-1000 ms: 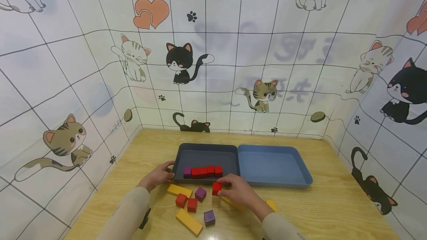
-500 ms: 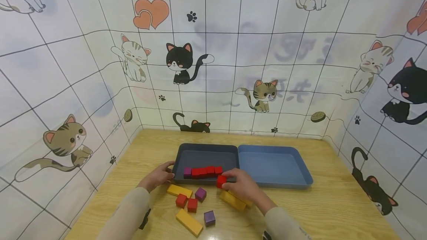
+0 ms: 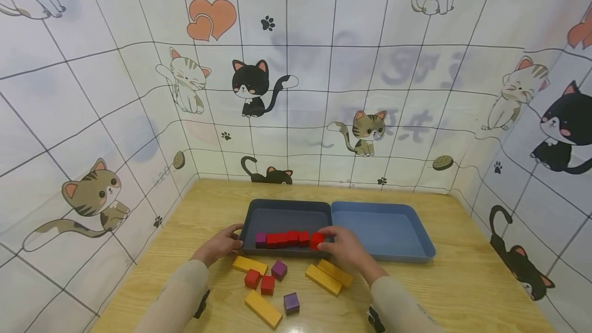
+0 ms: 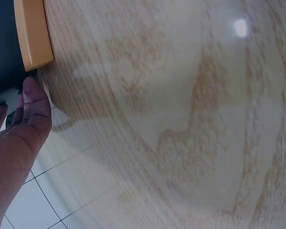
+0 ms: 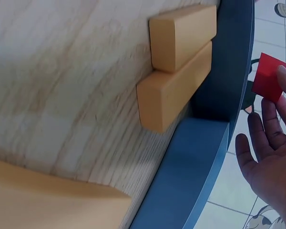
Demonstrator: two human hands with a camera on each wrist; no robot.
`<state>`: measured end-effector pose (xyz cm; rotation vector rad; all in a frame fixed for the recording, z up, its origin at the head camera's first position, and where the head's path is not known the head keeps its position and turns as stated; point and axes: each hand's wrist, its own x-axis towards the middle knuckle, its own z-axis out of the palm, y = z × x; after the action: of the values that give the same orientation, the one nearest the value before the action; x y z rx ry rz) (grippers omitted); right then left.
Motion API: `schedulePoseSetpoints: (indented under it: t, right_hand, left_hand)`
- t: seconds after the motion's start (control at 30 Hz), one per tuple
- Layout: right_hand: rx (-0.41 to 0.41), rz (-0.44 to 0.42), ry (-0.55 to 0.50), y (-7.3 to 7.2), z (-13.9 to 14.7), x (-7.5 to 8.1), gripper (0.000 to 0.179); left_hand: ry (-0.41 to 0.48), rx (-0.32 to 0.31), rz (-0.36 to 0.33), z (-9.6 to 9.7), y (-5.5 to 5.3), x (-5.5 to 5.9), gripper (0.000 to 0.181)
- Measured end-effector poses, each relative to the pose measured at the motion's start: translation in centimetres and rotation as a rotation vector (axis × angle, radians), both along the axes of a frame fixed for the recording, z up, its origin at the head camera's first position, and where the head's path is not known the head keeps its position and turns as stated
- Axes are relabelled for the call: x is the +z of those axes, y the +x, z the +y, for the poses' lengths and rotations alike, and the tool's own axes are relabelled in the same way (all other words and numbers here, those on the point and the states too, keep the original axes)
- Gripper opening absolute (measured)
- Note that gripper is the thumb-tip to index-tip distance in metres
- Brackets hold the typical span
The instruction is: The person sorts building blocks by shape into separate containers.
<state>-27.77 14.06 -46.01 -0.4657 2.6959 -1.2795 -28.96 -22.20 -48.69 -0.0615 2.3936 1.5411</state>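
Observation:
My right hand pinches a red cube between thumb and fingers at the front right of the dark grey tray. In the right wrist view that cube shows beyond the tray's rim. A small gap parts it from a row inside the tray: a purple cube at the left, then several red cubes. My left hand grips the tray's left edge; in the left wrist view its fingers curl at the tray's corner. Whether the held cube touches the tray floor is unclear.
On the table before the tray lie two red cubes, two purple cubes and several yellow blocks. Two of those blocks lie side by side below my right hand. A blue tray adjoins on the right; cat-print sheets enclose the table.
My right hand has carried the red cube rightward and away from me, from in front of the dark tray to over its front right part. The left hand has stayed at the tray's edge.

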Motion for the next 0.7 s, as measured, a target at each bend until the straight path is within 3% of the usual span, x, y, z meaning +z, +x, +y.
schedulePoseSetpoints:
  t: [0.7]
  right_hand:
    - [-0.06,0.036,0.063,-2.7,-0.1,0.2,0.035]
  left_hand:
    - [0.006,0.008,0.013,0.0,0.0,-0.1,0.057]
